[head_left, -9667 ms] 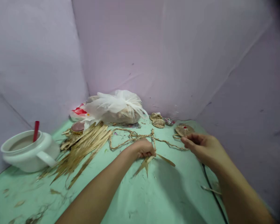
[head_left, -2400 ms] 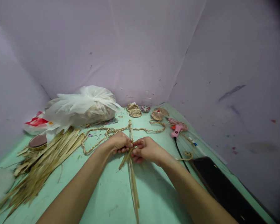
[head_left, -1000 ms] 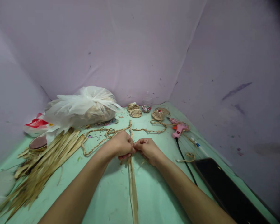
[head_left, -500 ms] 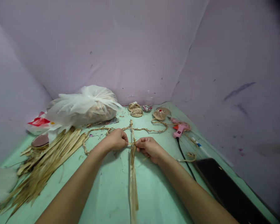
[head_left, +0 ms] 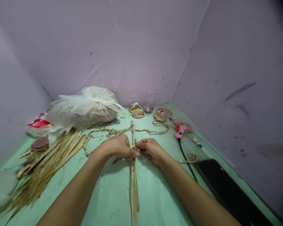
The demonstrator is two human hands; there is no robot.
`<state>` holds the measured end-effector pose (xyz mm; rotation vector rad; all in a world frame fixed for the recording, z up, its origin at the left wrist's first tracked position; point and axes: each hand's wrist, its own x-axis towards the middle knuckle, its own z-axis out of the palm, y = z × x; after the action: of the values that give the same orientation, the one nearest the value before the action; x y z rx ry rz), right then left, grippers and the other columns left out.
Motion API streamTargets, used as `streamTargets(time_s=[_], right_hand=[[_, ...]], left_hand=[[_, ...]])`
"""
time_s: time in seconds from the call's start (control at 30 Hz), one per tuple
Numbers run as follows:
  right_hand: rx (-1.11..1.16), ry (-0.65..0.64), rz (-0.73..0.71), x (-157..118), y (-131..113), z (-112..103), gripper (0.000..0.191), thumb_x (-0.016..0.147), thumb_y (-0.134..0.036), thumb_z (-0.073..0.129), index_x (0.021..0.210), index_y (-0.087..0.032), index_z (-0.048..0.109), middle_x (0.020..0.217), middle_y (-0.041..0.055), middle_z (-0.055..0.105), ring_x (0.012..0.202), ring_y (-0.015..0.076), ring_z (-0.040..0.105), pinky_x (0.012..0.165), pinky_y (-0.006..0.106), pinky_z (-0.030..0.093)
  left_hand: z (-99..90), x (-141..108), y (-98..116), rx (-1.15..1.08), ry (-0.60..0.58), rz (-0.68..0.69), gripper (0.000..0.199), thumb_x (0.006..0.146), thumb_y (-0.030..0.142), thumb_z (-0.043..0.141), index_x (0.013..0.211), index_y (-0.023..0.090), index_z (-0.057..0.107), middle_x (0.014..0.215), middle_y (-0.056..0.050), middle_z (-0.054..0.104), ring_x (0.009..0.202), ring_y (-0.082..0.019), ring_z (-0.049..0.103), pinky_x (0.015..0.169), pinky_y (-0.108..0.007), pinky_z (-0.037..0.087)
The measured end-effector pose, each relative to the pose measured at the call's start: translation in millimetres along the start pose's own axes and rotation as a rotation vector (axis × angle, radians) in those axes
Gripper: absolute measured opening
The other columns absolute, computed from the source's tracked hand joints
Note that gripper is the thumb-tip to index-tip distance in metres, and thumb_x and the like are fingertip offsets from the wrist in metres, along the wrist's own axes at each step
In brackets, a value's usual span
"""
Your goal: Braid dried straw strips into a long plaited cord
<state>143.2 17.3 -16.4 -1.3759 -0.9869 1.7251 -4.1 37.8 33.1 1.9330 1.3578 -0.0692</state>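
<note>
Since the previous frame, the left hand (head_left: 119,146) has shifted right and now lies across the work, while the right hand (head_left: 151,150) has stayed in nearly the same place. A narrow braid of tan plant fibre (head_left: 134,135) lies at the centre of a pale green tabletop (head_left: 160,191), its long axis running from the far side toward the person, leaning slightly right at the near end. Its far tip points at the lilac wall (head_left: 141,56); from the hands, long flat tan strips (head_left: 134,191) trail straight down to the lower edge of the view. The left hand comes in from the lower left, back of the hand up, fingers curled and thumb side reaching over the strips; whether it grips them cannot be told. The right hand angles in from the lower right, nearly closed, thumb and forefinger pinching the braid's near end, other fingers curled. A long twisted tan cord (head_left: 148,131) runs crosswise behind the hands, looping at left and right. Left sits a sheaf of dry tan leaves (head_left: 49,163); right, a pink glue gun (head_left: 182,131) and a black rectangular phone-like object (head_left: 228,188).
</note>
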Motion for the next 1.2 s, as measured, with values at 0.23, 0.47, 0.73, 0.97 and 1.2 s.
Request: streamTargets(time_s=[0.23, 0.47, 0.73, 0.97, 1.2], right_hand=[[-0.004, 0.027, 0.016, -1, -2, 3, 0.009, 0.062, -0.014, 0.052, 0.054, -0.014, 0.049, 0.037, -0.0055, 0.046, 0.027, 0.0013, 0.018, 0.031, 0.019, 0.007], [-0.006, 0.043, 0.013, 1, 1, 2, 0.005, 0.061, -0.013, 0.052, 0.058, -0.014, 0.049, 0.041, -0.0052, 0.05, 0.028, 0.0015, 0.02, 0.031, 0.019, 0.008], [-0.026, 0.047, 0.003, -1, 0, 2, 0.006, 0.063, -0.015, 0.053, 0.058, -0.014, 0.049, 0.043, -0.0046, 0.051, 0.028, 0.0014, 0.02, 0.031, 0.019, 0.007], [-0.029, 0.024, -0.035, -3, -1, 3, 0.016, 0.067, -0.019, 0.054, 0.052, -0.013, 0.051, 0.032, -0.0077, 0.038, 0.028, 0.0021, 0.017, 0.032, 0.02, 0.007], [-0.038, 0.041, -0.04, 0, 2, 3, 0.014, 0.063, -0.017, 0.054, 0.05, -0.013, 0.051, 0.033, -0.0063, 0.041, 0.029, 0.0022, 0.02, 0.033, 0.02, 0.009]], left_hand=[[3.0, -2, 11, -0.059, 0.043, -0.064, 0.008, 0.05, 0.015, 0.048, 0.042, 0.015, 0.049, 0.036, 0.005, 0.036, 0.037, -0.007, 0.031, 0.039, -0.021, 0.02], [-5.0, -3, 8, -0.087, 0.085, -0.008, 0.01, 0.052, 0.02, 0.051, 0.044, 0.016, 0.048, 0.039, 0.005, 0.034, 0.042, -0.007, 0.029, 0.042, -0.021, 0.02], [4.1, 5, -1, 0.032, 0.006, 0.061, 0.019, 0.059, 0.025, 0.044, 0.044, 0.017, 0.037, 0.04, 0.004, 0.029, 0.041, -0.008, 0.026, 0.042, -0.022, 0.018], [8.2, 12, -4, 0.072, 0.012, 0.052, 0.023, 0.062, 0.031, 0.044, 0.044, 0.017, 0.039, 0.041, 0.004, 0.031, 0.041, -0.008, 0.026, 0.043, -0.023, 0.018], [17.9, 19, -6, 0.048, 0.049, 0.018, 0.023, 0.061, 0.034, 0.047, 0.047, 0.016, 0.051, 0.04, 0.002, 0.041, 0.04, -0.009, 0.033, 0.042, -0.022, 0.023]])
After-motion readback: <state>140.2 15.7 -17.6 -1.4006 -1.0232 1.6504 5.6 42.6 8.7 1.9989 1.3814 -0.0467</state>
